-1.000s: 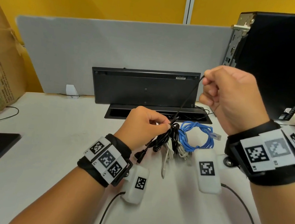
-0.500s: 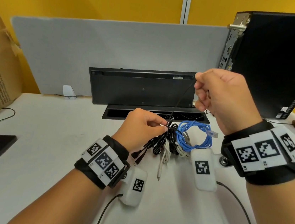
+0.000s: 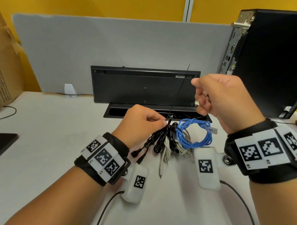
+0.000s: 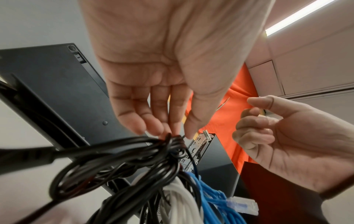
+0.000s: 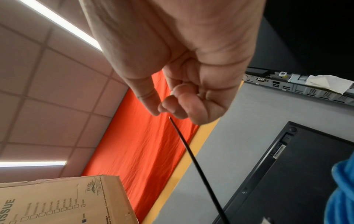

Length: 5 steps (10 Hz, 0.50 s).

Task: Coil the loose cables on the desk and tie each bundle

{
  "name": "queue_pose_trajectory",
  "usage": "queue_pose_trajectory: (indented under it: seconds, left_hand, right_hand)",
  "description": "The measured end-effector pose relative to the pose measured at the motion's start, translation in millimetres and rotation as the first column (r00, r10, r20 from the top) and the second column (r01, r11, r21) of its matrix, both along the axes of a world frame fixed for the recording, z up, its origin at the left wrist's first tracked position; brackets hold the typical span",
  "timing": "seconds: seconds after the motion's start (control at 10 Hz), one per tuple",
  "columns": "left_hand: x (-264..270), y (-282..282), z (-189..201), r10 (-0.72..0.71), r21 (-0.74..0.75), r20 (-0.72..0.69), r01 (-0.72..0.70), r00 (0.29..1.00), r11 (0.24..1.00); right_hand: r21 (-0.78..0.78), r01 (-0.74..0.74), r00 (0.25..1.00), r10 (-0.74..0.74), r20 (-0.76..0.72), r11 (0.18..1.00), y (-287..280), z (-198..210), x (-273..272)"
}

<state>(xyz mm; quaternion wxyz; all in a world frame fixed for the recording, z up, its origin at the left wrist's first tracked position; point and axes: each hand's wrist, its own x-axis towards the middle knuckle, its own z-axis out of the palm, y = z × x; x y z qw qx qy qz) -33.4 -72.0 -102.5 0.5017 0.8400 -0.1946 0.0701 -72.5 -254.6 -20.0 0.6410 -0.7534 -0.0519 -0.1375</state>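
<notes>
Left hand [image 3: 142, 123] pinches the head of the black cable tie [image 3: 178, 95] right where it cinches the cable bundle [image 3: 161, 138], fingertips [image 4: 153, 128] down on the knot of black cables. We see the tie's free tail standing almost vertical from that pinch, long axis up-down, tip pointing up and leaning slightly toward the right hand. Right hand [image 3: 220, 100] is up and to the right of the left one, fingers curled, thumb out, gripping nothing; in the right wrist view the tie's tip [image 5: 170, 118] sits just below the fingertips [image 5: 172, 106], a small gap between them. Bundle lies on the desk [image 3: 48, 128] directly under and just right of the left hand: black loops nearest the fingers, white cables [image 3: 165, 150] below, blue network cable [image 3: 193, 136] coiled on the far side with its clear plug [image 3: 212, 130] pointing right. Behind both hands, a black keyboard [image 3: 143, 85] stands on edge against the grey partition [image 3: 115, 39].
</notes>
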Motion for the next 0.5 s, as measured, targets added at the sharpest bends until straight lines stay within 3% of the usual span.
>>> queue_pose_trajectory:
  seconds: [0.2, 0.3, 0.5]
  left_hand:
    - [-2.3, 3.2, 9.1, 0.058, -0.001, 0.025, -0.058, 0.998, 0.998]
    - [-8.9, 4.1, 22.1, 0.081, -0.015, 0.085, -0.08, 0.993, 0.997]
    - [-46.0, 2.1, 46.5, 0.071, -0.057, 0.208, -0.061, 0.975, 0.997]
  right_hand:
    - [-0.114, -0.044, 0.997, 0.036, -0.073, 0.993, -0.1, 1.5, -1.2]
    - [-0.308, -0.098, 0.99, 0.063, -0.123, 0.946, -5.5, 1.9, -5.7]
    - [-0.428, -0.148, 0.982, 0.082, -0.168, 0.892, -17.8, -1.9, -31.5]
